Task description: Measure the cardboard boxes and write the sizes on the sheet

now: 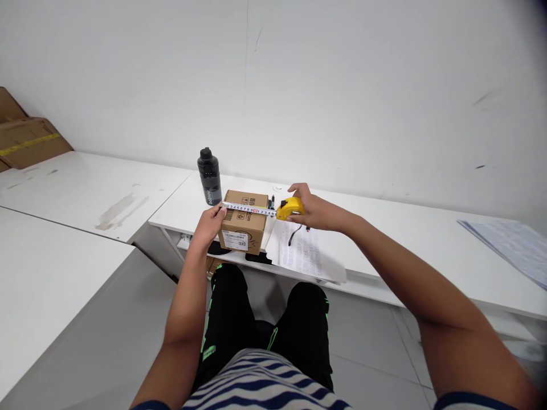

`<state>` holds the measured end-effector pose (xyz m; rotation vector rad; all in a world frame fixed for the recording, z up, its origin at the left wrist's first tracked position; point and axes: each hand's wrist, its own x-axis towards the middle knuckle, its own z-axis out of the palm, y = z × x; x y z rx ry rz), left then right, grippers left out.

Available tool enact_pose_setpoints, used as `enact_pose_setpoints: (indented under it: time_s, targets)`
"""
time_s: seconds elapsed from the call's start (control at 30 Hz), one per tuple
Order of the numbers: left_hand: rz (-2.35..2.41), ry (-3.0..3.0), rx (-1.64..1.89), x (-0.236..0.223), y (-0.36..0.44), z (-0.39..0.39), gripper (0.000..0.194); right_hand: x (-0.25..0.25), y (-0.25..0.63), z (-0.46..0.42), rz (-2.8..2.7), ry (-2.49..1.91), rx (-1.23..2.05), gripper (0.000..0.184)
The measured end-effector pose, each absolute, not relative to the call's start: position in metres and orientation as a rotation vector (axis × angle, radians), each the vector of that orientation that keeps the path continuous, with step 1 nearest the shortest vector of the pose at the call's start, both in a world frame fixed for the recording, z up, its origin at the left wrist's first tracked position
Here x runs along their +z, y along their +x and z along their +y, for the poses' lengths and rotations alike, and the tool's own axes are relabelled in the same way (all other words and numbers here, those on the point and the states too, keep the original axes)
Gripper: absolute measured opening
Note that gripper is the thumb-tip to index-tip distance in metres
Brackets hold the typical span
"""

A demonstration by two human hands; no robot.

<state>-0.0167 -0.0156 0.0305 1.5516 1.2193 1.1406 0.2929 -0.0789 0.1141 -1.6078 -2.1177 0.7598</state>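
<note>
Blue-and-white striped top with navy sleeve edges; black trousers, bright green markings.

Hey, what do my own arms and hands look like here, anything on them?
Your left hand and right hand are ungloved, and both forearms are uncovered, with no watch or bracelet showing. Navy sleeve edges show at the upper arms. Rings are too small to tell.

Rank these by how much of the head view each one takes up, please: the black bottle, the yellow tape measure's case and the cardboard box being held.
1. Cardboard box, the largest
2. Black bottle, nearly as tall but much narrower
3. Yellow tape measure's case, the smallest
</note>
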Motion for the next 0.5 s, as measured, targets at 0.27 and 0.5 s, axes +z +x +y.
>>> enact_pose_setpoints:
  time_s: [0.27, 0.5]
  targets:
    - [1.230, 1.561, 1.154, 0.032, -0.012, -0.014, 0.050, 0.120, 0.263, -0.058, -2.178, -1.504, 0.547, 0.082]
    - [1.315, 1.521, 1.297, 0.018, 0.001, -0.021, 0.049, 0.111, 0.175, -0.009, -2.311, -1.277, 0.428, 0.085]
